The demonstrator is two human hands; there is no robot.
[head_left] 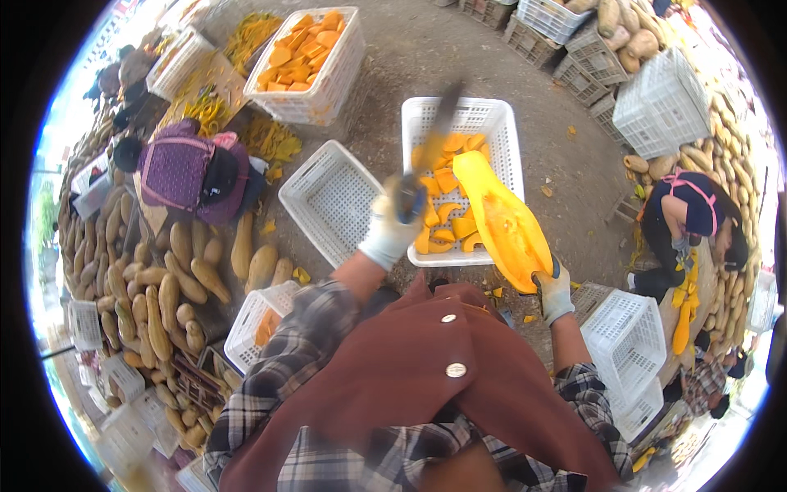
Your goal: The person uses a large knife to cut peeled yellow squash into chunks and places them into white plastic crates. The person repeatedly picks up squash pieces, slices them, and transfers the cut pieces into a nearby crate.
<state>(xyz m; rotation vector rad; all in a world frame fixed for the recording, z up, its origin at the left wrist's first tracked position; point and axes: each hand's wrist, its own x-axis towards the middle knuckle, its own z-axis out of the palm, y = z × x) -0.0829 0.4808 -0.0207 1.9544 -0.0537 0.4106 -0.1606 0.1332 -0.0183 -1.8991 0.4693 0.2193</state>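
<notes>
My left hand (388,229), in a white glove, is closed on the handle of a large knife (436,129), whose blurred blade rises over a white crate (502,123). My right hand (552,291), also gloved, grips the lower end of a long peeled orange squash half (504,225), its seed hollow facing up. The squash is held tilted over the right part of that crate. Cut orange chunks and curved slices (443,235) lie inside the crate.
An empty crate (328,160) stands left; a full crate of chunks (303,98) stands behind it. Two co-workers (188,172) (689,213) bend at either side. Piled squashes (157,324) line both edges. More crates (660,102) stand at back right and lower right.
</notes>
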